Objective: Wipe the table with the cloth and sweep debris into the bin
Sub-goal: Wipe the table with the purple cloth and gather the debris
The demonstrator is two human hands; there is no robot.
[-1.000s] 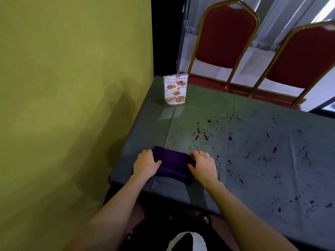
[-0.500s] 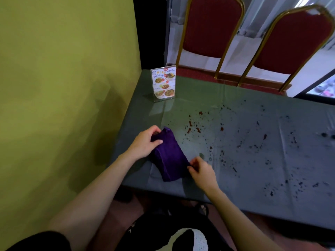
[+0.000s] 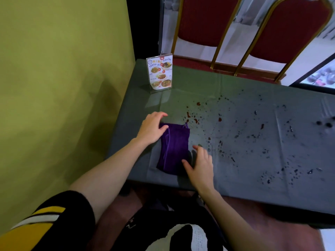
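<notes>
A folded purple cloth lies on the grey-green table near its front left corner. My left hand rests at the cloth's far left corner, thumb on the fabric and fingers spread on the table. My right hand lies at the cloth's near right edge, thumb touching it and fingers apart. Reddish spots sit just beyond the cloth. Dark specks of debris are scattered over the table's right half. No bin is in view.
A menu stand is upright at the table's far left corner. Two red chairs with gold frames stand behind the table. A yellow-green wall runs along the left side.
The cloth has been turned from crosswise to lengthwise and laid flat. My left hand moved to its far corner and my right to its near edge, and both loosened their hold.
</notes>
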